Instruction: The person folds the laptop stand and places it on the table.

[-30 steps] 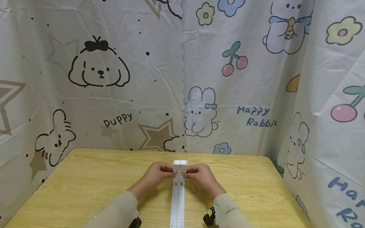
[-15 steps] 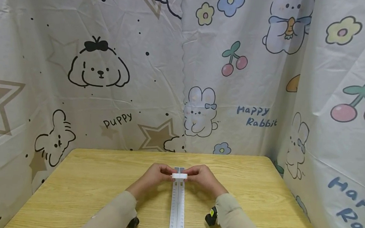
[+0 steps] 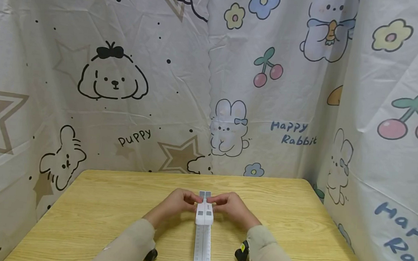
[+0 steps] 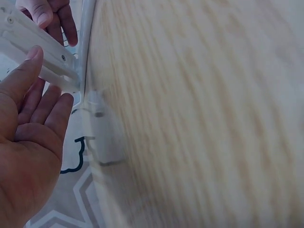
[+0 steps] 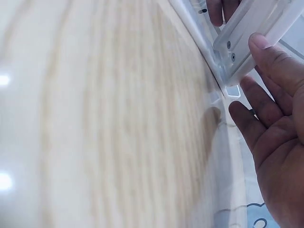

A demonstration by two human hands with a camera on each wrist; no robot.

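A white folding laptop stand [image 3: 203,247] lies lengthwise on the table, its two long halves side by side with a seam between them. Its hinged upper part [image 3: 204,216] tilts toward me over the slotted base. From the left, my left hand [image 3: 179,201] pinches the hinged part near its far end; in the left wrist view the thumb [image 4: 23,71] lies along the white plastic. My right hand [image 3: 230,206] holds the same part from the right, its thumb [image 5: 270,54] on the white side in the right wrist view. Small screws show there.
The stand rests on a wood-grain table [image 3: 111,205]. Behind and to the right hangs a printed curtain [image 3: 161,79], close to the table's far edge. A black wrist device [image 3: 242,252] sits by the right sleeve.
The stand's hinged part has swung from upright at the far end down toward me, over the base. Both hands have stayed at its sides, with only slight shifts.
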